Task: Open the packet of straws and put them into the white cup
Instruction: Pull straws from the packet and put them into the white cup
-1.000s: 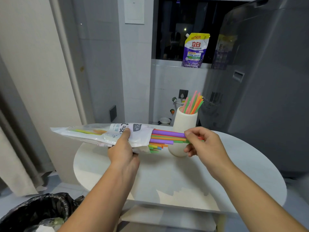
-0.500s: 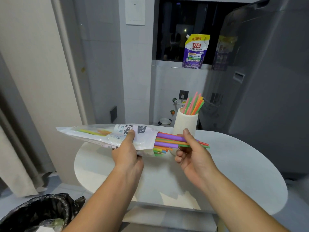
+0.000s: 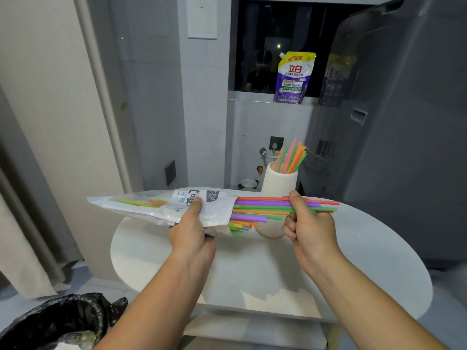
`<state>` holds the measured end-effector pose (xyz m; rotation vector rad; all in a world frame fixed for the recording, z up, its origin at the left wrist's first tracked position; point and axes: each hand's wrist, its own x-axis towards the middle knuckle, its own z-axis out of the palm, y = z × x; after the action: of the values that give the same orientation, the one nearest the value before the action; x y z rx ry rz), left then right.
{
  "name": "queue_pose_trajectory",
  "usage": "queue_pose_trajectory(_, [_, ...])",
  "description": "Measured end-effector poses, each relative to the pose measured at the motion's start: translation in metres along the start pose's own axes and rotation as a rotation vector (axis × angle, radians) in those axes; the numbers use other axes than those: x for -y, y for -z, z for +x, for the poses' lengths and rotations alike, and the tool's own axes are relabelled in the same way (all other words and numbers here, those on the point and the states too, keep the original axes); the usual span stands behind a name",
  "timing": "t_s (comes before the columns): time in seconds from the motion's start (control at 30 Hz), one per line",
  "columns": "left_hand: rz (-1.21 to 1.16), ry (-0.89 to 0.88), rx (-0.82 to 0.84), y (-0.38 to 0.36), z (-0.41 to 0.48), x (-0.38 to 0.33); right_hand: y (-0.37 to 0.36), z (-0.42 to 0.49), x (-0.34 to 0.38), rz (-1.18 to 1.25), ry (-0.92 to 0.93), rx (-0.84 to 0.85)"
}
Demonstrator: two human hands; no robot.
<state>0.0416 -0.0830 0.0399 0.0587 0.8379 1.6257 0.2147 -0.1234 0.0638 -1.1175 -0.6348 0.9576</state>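
The round white counter (image 3: 353, 261) is serving as the work surface, and a black bin bag (image 3: 63, 317) is sitting on the floor off its near-left edge, probably waiting for the empty wrapper.

The packet (image 3: 156, 208) is being held level in the air over the counter's far-left part. Its sealed end is reaching out past the left edge and its torn end is facing right, toward the pulling hand and the cup. Holding it flat is likely keeping the loose contents from sliding out.

The white cup (image 3: 278, 183) is standing upright near the far edge, mouth up, just behind the packet's open end, so each transfer is short.

The left hand (image 3: 189, 231) is gripping the packet around its middle, thumb on top and fingers curled beneath, and is acting as the anchor. The right hand (image 3: 310, 223) is clenching round the straws (image 3: 262, 207) that are sticking out of the opening, thumb over them and fingers wrapped under, ready to draw them free.

A handful of straws (image 3: 290, 157) is leaning against the cup's right rim, so I judge the job partly done.
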Motion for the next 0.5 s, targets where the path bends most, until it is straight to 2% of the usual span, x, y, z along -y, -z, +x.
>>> queue_pose_trajectory(0.37, [-0.006,0.027,0.036,0.0007,0.0049,0.0069,-0.0027,0.0026,0.0012,0.057,-0.002,0.042])
queue_pose_trajectory(0.5, [-0.004,0.033,0.037,0.0002,0.0047,0.0073,-0.0025,0.0045,0.0006,-0.002,0.04,0.049])
